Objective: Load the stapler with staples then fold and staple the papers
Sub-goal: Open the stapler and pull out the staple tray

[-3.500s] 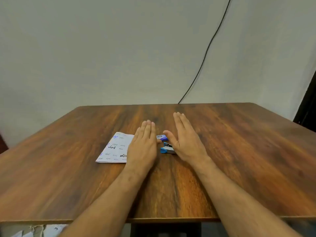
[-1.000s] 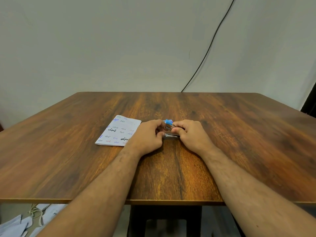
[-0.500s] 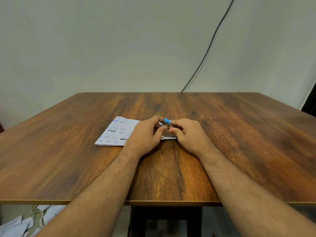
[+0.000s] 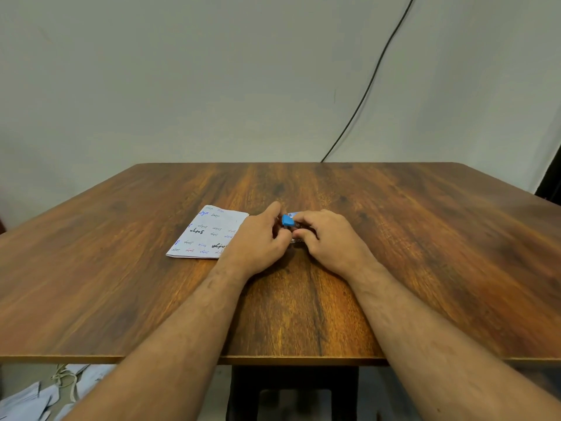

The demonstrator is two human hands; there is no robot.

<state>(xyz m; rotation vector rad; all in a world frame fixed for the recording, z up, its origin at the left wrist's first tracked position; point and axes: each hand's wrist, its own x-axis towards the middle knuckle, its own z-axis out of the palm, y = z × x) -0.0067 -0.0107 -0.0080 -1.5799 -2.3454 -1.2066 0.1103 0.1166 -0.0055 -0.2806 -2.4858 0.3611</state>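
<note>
Stapler (image 4: 287, 220) blue top now raised higher; left hand (image 4: 258, 238), right hand (image 4: 328, 238) still pinching it; papers (image 4: 209, 232) unmoved.

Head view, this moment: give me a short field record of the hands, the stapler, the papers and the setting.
left hand: fingers curled on the stapler from its left side
right hand: fingers curled on the stapler from its right side
stapler: blue top showing between both hands, above the table; the rest mostly hidden
staples: not visible
papers: flat on the table, left of the left hand, handwritten, untouched
cable: black, running down the wall behind the table
</note>
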